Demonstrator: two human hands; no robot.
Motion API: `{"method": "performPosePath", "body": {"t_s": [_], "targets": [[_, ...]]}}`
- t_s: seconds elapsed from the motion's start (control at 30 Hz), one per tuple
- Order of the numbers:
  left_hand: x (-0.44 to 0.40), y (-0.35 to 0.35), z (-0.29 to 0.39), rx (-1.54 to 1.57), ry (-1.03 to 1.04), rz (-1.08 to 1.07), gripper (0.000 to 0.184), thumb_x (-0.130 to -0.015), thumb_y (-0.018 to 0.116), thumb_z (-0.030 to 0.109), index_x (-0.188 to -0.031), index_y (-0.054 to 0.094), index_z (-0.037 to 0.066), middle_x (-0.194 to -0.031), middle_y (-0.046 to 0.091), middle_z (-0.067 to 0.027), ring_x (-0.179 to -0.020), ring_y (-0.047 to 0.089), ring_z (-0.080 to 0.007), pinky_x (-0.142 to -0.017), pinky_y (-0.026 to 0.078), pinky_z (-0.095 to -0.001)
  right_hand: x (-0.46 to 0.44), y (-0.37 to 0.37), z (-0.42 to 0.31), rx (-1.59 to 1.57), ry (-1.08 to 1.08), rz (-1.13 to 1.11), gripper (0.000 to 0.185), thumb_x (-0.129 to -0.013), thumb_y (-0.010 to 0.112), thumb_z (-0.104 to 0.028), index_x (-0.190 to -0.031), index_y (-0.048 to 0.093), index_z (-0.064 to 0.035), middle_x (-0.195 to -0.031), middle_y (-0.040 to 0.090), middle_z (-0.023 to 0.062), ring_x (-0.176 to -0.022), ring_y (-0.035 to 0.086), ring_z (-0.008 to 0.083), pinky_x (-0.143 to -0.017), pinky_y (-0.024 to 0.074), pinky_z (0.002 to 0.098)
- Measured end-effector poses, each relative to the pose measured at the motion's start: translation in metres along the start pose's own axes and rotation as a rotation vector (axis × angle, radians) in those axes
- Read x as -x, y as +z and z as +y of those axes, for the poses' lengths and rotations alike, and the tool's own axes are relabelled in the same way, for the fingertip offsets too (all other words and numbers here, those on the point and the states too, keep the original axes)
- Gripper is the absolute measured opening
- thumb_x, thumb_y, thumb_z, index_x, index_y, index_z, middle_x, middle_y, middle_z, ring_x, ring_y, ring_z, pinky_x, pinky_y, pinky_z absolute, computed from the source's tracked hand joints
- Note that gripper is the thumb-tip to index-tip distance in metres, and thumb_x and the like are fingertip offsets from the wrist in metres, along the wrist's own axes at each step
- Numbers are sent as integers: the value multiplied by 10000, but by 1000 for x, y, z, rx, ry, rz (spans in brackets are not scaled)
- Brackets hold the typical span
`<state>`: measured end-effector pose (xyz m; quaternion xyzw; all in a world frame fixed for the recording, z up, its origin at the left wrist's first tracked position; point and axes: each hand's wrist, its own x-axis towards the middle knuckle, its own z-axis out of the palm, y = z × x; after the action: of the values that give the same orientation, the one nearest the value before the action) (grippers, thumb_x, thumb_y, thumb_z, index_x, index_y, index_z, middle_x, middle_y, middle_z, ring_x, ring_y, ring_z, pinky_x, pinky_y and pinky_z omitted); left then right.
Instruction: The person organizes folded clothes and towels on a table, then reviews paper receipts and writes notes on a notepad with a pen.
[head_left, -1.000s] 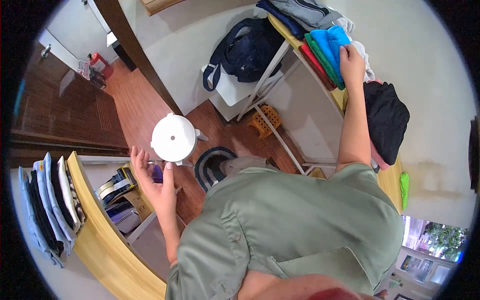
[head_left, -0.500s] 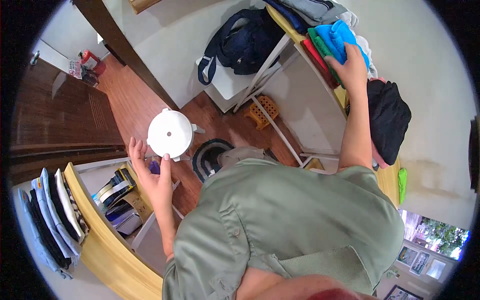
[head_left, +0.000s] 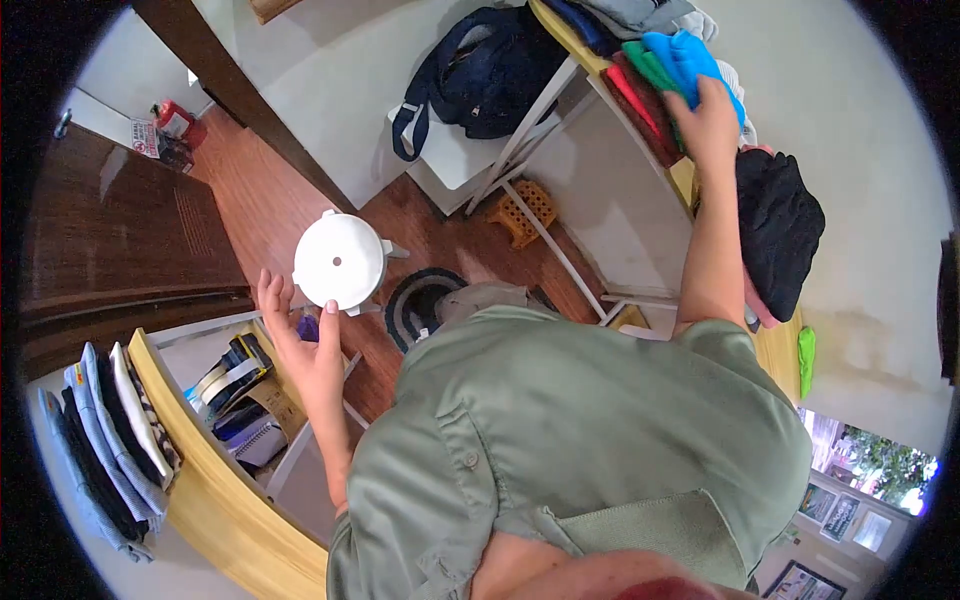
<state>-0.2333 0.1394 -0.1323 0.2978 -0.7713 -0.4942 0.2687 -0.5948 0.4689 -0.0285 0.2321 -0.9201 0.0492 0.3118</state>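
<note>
My right hand (head_left: 708,128) is at the wooden shelf at the upper right. Its fingers curl over a folded blue cloth (head_left: 682,58), and its thumb lies apart, by the darker cloths. Beside the blue piece, folded green (head_left: 650,68), red (head_left: 632,98) and brown (head_left: 655,135) cloths lie in a row. The fingertips are partly hidden in the blue fabric. My left hand (head_left: 308,350) is raised at the left with fingers spread and nothing in it. In view it overlaps the edge of a round white stool (head_left: 345,255); contact cannot be made out.
A dark backpack (head_left: 490,75) sits on a white surface. Black clothing (head_left: 782,235) lies further along the shelf. An orange stool (head_left: 522,212) and a round mat (head_left: 400,305) are on the floor. Folded jeans (head_left: 95,430) rest on the left wooden shelf (head_left: 230,500).
The blue cloth lies flatter and has shifted slightly beneath my right hand, whose thumb has moved a little. My left hand has stayed nearly still. The view has tilted slightly.
</note>
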Motion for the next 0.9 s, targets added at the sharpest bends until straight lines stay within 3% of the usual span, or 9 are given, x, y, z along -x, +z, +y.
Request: {"method": "performPosePath", "body": {"t_s": [0.07, 0.13, 0.2, 0.23, 0.37, 0.57, 0.73, 0.83, 0.9], "targets": [[2, 0, -1, -5, -3, 9, 660, -827, 631, 54, -1402, 307, 58, -1424, 339, -116, -1262, 414, -263, -1020, 333, -387, -6, -9, 8, -197, 308, -137, 393, -747, 684, -323, -892, 582, 28, -910, 611, 218, -815, 597, 364, -713, 470, 434], [3, 1, -2, -10, -5, 17, 657, -826, 632, 52, -1400, 310, 58, -1425, 338, -112, -1258, 418, -262, -1012, 341, -383, -5, -7, 6, -201, 288, -110, 394, -744, 689, -326, -892, 584, 23, -900, 602, 209, -833, 588, 366, -729, 466, 442], [5, 1, -5, -39, 17, 15, 655, -824, 634, 48, -1395, 314, 59, -1433, 330, -107, -1249, 424, -261, -992, 358, -377, 4, -3, -12, 23, -29, 16, 377, -742, 691, -309, -903, 581, 14, -935, 594, 201, -877, 576, 367, -755, 468, 443], [6, 1, -5, -41, 15, 18, 655, -824, 634, 48, -1395, 314, 59, -1433, 330, -107, -1249, 424, -261, -992, 358, -377, 8, 0, -20, 57, -44, 62, 371, -725, 695, -286, -915, 569, 6, -964, 584, 190, -920, 562, 367, -777, 472, 446], [9, 2, -4, -22, -5, 44, 617, -797, 669, 74, -1338, 373, 44, -1468, 292, -116, -1233, 445, -264, -984, 371, -377, 8, 8, -10, 54, 64, -19, 373, -695, 698, -267, -907, 556, 6, -978, 578, 183, -924, 555, 375, -773, 478, 454], [16, 0, -8, -2, -34, 64, 617, -798, 662, 72, -1340, 367, 47, -1469, 288, -107, -1240, 432, -288, -986, 372, -393, 13, 1, -36, 170, 4, 42, 392, -698, 706, -273, -932, 544, -5, -985, 578, 167, -919, 562, 364, -760, 487, 456], [18, -1, -10, -32, -42, 67, 614, -799, 666, 94, -1335, 370, 45, -1466, 291, -111, -1239, 430, -298, -990, 368, -396, 11, 19, -13, 176, 59, -32, 496, -649, 758, -334, -967, 527, -31, -1011, 567, 142, -919, 563, 352, -752, 495, 447], [19, -2, -10, -50, -48, 54, 644, -809, 643, 37, -1376, 338, 58, -1449, 317, -84, -1231, 423, -256, -989, 370, -373, 12, 3, -33, 200, 65, -55, 506, -648, 762, -326, -984, 517, -38, -1015, 562, 137, -915, 563, 348, -743, 496, 444], [19, -2, -11, -54, -52, 53, 615, -799, 664, 90, -1335, 367, 39, -1461, 296, -115, -1229, 430, -292, -987, 375, -395, 20, -6, -44, 245, 55, -70, 494, -655, 757, -309, -990, 513, -39, -1014, 561, 137, -912, 564, 347, -736, 496, 445]]}}
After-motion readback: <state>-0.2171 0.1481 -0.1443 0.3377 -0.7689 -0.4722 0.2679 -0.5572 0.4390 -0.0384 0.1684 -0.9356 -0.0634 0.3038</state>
